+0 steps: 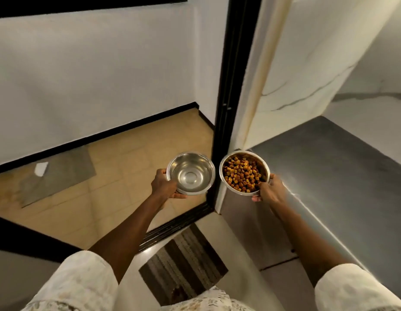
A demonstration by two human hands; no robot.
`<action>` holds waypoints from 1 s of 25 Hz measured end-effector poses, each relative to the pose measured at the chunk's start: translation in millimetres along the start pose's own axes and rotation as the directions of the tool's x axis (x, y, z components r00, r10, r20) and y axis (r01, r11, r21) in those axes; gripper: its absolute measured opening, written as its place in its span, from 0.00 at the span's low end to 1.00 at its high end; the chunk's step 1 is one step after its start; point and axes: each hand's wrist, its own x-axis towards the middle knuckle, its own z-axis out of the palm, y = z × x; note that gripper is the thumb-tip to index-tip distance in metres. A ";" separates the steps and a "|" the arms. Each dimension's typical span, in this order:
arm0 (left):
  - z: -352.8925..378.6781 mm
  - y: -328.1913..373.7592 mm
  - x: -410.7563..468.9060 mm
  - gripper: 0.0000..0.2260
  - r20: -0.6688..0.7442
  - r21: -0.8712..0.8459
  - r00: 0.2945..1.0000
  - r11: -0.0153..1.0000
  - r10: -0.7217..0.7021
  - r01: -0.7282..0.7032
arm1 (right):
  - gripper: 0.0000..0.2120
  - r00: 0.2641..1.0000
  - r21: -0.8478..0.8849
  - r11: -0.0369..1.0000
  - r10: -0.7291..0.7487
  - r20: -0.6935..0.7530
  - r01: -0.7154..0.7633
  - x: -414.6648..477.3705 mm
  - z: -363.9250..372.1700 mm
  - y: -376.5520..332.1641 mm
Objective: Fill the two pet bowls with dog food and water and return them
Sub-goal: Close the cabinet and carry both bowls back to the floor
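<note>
**At the black door frame [231, 86], two bowls held up**

Tan tiled floor [132, 164] lies beyond the threshold. The left hand [164, 184] grips the near rim of the shiny bowl [190, 161] (water inside or not, I cannot tell). The right hand [270, 190] grasps the kibble bowl [220, 170], heaped with brown kibble [242, 173]. The bowls hang side by side in the air. A striped mat [184, 259] lies nearer the person.

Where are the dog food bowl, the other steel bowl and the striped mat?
Dog food bowl [220, 171]: head view, left rim.
Other steel bowl [190, 162]: head view, inner wall.
Striped mat [184, 263]: head view, its middle.
</note>
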 end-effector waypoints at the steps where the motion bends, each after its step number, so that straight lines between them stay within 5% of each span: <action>1: -19.9 1.1 12.7 0.28 -0.030 -0.012 1.000 1.000 -0.007 0.006 | 0.17 1.000 0.005 1.000 0.003 0.030 -0.003 5.2 26.2 -9.4; 15: -191.6 36.0 224.1 0.26 -0.416 -0.222 0.890 0.970 -0.185 0.098 | 0.19 0.951 -0.003 1.000 0.000 0.310 0.001 151.1 343.4 -154.8; 25: -265.7 92.3 408.1 0.28 -0.537 -0.373 0.789 0.923 -0.298 0.095 | 0.25 0.875 -0.125 0.992 0.078 0.477 -0.021 277.1 533.4 -266.0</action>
